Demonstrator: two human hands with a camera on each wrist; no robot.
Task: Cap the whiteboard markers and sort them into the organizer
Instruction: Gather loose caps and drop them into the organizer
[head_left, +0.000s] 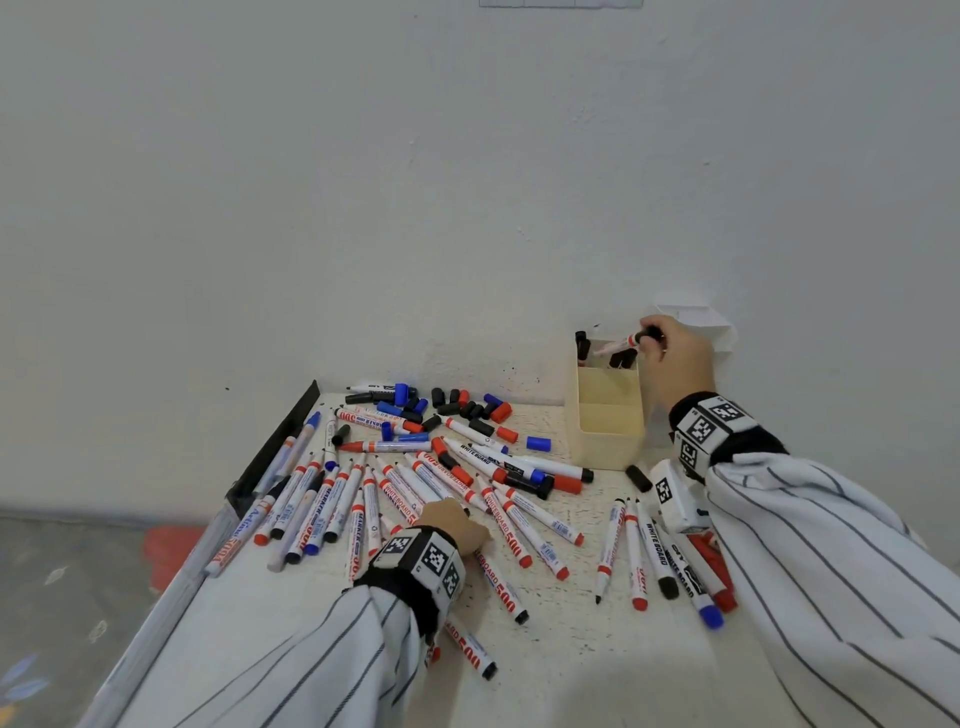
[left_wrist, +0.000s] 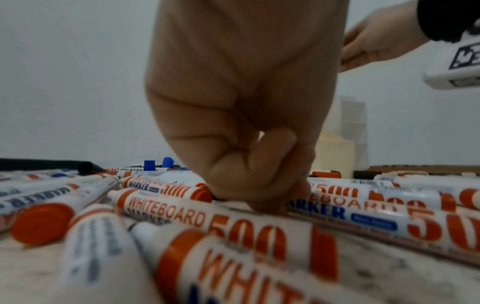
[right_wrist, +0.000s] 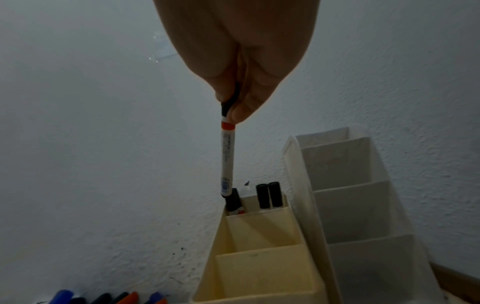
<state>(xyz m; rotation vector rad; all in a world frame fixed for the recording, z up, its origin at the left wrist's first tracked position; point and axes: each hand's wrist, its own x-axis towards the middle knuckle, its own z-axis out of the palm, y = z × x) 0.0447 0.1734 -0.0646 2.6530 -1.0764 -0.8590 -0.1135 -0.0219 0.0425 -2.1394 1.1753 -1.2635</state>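
Pinching a white marker (right_wrist: 226, 160) with black cap and orange band in the right hand (head_left: 675, 358); hovering over a cream organizer (head_left: 608, 441); wearing white sleeves (head_left: 831, 561) with dark pinstripes; beside the left hand (head_left: 452, 525), white markers (head_left: 514, 525) lettered orange-red.

White pinstriped sleeves (head_left: 831, 545), tagged wristbands (head_left: 711, 423).

Smooth, glossy plastic markers (left_wrist: 233, 224) lie on a rough speckled tabletop (head_left: 571, 649); the organizer (right_wrist: 259, 273) is matt plastic

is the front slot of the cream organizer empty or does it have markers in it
Empty. The front slot of the cream organizer shows only bare walls and floor; the capped markers stand in the back slot.
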